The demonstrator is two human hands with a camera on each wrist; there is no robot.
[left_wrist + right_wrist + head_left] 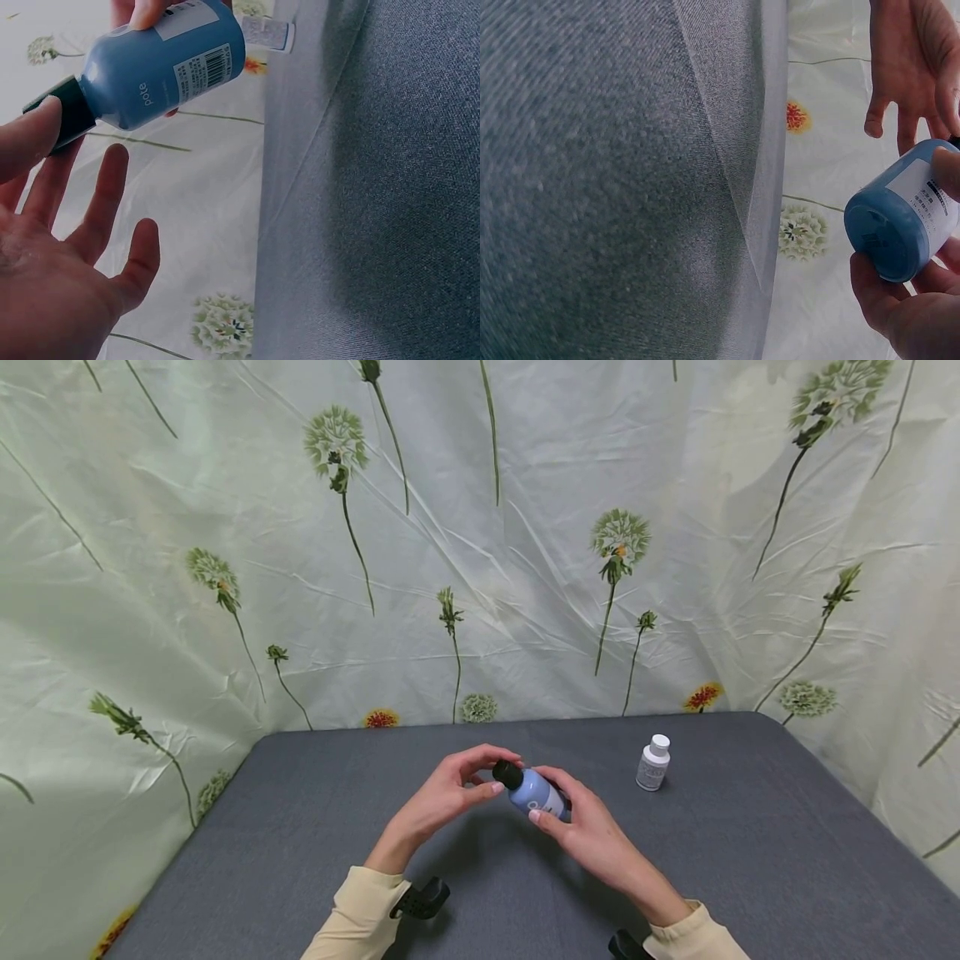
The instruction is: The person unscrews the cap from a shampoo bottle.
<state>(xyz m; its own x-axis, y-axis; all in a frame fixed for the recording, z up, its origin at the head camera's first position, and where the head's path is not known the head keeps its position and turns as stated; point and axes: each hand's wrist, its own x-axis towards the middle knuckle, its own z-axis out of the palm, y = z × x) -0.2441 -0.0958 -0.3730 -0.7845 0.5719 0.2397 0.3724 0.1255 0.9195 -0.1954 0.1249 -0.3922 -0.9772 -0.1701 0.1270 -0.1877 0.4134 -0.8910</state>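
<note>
A blue bottle with a white label is held tilted above the table, its black cap pointing up and to the left. My right hand grips the bottle's body, thumb on the near side and fingers behind. My left hand pinches the black cap between thumb and fingers. In the left wrist view, the cap sits on the bottle's neck, and the other left fingers stretch out below it. The right wrist view shows the bottle's round base with right fingers around it.
A small white bottle with a white cap stands upright on the right part of the table. The dark grey cloth-covered table ends at a pale curtain printed with dandelions, which hangs behind and along both sides.
</note>
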